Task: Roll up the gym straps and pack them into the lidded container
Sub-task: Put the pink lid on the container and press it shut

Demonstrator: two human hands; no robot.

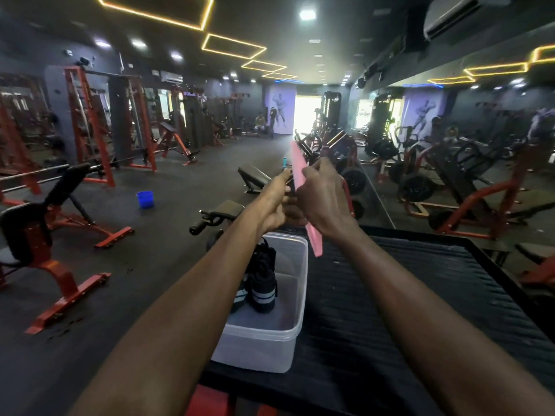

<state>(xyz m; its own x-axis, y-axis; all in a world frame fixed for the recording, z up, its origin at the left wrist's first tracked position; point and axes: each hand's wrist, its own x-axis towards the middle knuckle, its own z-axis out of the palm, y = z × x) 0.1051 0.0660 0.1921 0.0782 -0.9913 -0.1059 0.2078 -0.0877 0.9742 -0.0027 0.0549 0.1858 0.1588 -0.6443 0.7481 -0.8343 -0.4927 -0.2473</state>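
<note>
A blue bucket [145, 199] stands on the gym floor at far left. Nearer the middle, the left hand [274, 202] reaches forward, its fingers curled on the near part of one pink strap [298, 166]. The strap's long axis runs steeply, upper end pointing up and away, lower end hanging toward the black ribbed platform [420, 295]. The right hand [322, 196] pinches it mid-length, so strap shows above and below both grips. Below the hands, one open translucent container [289, 334] holds two rolled black straps [261, 280].
</note>
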